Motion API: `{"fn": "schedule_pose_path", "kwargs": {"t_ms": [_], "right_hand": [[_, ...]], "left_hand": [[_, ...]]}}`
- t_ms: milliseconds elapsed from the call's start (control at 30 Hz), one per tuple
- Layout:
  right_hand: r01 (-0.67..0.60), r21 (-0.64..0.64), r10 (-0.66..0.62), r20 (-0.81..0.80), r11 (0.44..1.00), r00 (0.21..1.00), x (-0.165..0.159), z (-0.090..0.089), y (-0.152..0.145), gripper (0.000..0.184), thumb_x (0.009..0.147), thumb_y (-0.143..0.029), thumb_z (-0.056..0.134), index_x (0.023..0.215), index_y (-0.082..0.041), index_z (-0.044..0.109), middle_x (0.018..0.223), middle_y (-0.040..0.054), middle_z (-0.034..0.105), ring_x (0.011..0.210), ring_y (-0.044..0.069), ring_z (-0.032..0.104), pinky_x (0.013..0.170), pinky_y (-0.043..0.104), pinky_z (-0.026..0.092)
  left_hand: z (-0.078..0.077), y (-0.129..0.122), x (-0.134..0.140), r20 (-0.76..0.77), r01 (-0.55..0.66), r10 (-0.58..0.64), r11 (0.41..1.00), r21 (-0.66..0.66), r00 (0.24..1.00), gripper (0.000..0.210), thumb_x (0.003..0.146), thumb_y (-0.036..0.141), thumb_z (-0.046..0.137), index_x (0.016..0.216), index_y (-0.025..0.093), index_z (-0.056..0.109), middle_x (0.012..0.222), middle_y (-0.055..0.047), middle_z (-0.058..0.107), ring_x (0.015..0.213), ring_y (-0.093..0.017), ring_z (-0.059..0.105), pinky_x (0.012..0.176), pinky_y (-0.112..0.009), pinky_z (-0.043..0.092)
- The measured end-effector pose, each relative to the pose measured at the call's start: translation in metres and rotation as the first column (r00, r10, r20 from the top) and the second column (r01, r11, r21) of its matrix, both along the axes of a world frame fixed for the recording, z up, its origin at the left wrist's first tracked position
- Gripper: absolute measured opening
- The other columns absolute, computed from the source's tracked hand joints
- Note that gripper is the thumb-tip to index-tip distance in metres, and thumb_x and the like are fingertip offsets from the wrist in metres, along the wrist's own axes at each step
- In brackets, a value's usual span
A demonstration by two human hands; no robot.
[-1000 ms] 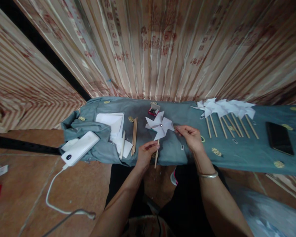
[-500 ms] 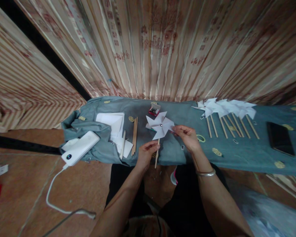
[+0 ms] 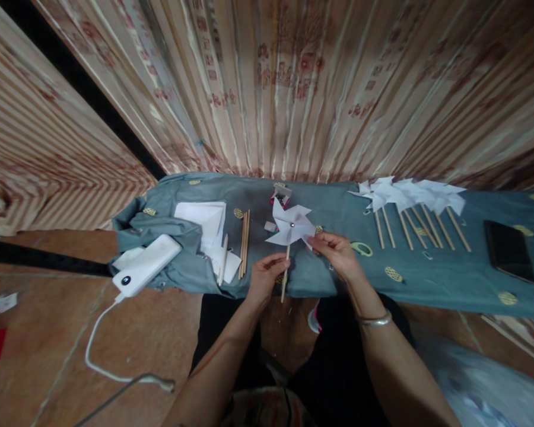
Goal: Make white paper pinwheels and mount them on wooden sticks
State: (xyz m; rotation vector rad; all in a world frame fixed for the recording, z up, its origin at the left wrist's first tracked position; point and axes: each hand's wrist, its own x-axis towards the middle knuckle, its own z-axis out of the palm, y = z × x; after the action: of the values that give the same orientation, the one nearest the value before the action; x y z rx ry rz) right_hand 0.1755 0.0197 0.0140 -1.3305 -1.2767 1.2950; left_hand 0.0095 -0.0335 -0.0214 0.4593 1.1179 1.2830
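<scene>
A white paper pinwheel [image 3: 292,225] with a pin at its centre is held upright over the cloth-covered table. My left hand [image 3: 267,274] pinches its wooden stick [image 3: 284,281] below the blades. At the lower right blade, my right hand [image 3: 336,252] has its thumb and fingers closed on the paper tip. Behind the pinwheel stands a small open red box [image 3: 280,194] of tiny items, with a small pale object [image 3: 270,226] nearer. To the left lie loose wooden sticks [image 3: 244,243], a white pen-like tool [image 3: 223,260] and white paper sheets [image 3: 207,216].
Several pinwheels [image 3: 409,196] lie in a row on the right, near a black phone [image 3: 509,250]. Yellow-green scissors [image 3: 362,248] rest beside my right hand. A white power bank [image 3: 146,265] with a cable [image 3: 93,344] overhangs the left edge. A curtain [image 3: 249,89] hangs behind.
The pinwheel's blades have turned on the stick, and my right hand has shifted slightly down with a blade tip. My left hand keeps its hold on the stick.
</scene>
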Motion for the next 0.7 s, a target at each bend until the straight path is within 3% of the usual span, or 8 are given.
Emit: {"fn": "schedule_pose_path", "kwargs": {"t_ms": [367, 700], "right_hand": [[-0.127, -0.038, 0.127, 0.003, 0.991, 0.992, -0.007, 0.0, -0.004, 0.042, 0.058, -0.061, 0.079, 0.059, -0.021, 0.066, 0.056, -0.0017, 0.06, 0.054, 0.012, 0.049, 0.055, 0.026, 0.04], [-0.16, -0.017, 0.159, -0.033, 0.987, 0.987, -0.018, -0.008, -0.005, 0.045, 0.057, -0.063, 0.078, 0.063, -0.019, 0.071, 0.06, 0.0023, 0.068, 0.055, 0.014, 0.054, 0.055, 0.028, 0.044]], "left_hand": [[0.001, 0.0, 0.001, 0.021, -0.012, 0.012, 1.0, -0.01, 1.0, 0.038, 0.039, 0.03, 0.092, 0.072, 0.018, 0.076, 0.071, -0.002, 0.074, 0.066, -0.013, 0.063, 0.069, -0.026, 0.049], [0.0, 0.0, 0.0, 0.0, 0.015, -0.015, 0.999, 0.038, 1.0, 0.037, 0.043, 0.034, 0.091, 0.073, 0.019, 0.077, 0.072, -0.002, 0.074, 0.068, -0.014, 0.064, 0.076, -0.029, 0.05]]}}
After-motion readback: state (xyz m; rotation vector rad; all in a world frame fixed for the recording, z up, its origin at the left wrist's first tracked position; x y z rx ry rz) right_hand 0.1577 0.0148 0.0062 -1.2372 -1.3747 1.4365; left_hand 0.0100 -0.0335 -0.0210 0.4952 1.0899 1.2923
